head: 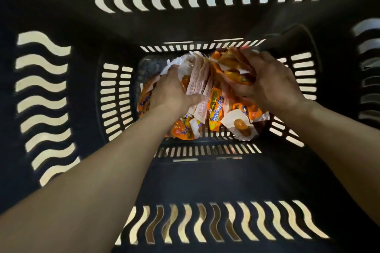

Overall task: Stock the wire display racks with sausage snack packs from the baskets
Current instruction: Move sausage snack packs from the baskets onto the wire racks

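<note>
Down at the bottom of the deep black basket (205, 178), both hands are buried in the sausage snack packs (216, 113). The left hand (172, 90) has its fingers curled round a fanned bunch (198, 80) that mostly shows pale printed backs, thumb clamped along the near edge. The right hand (269, 82) is wrapped over a second bunch (230, 65) with orange fronts showing. It sits just beside the left one, and the two bunches look like they touch in the middle. The rest of the packs lie loose under and between the hands, a few spread out below the wrists toward the near wall. It's a bit smeary on the right side, so I can't count what's in that grip.

My read: this is the scoop-and-lift step. A few tips for doing it well:

- Don't take more than your fingers can actually close around. That film looks slick, and a fanned stack will probably shed packs from the middle.
- Square each bunch up before lifting so the packs face the same way.
- Pull the hands slightly apart first so the bunches don't snag each other.
- Come straight up. The walls are tall and slotted, and a seal edge could catch.
</note>
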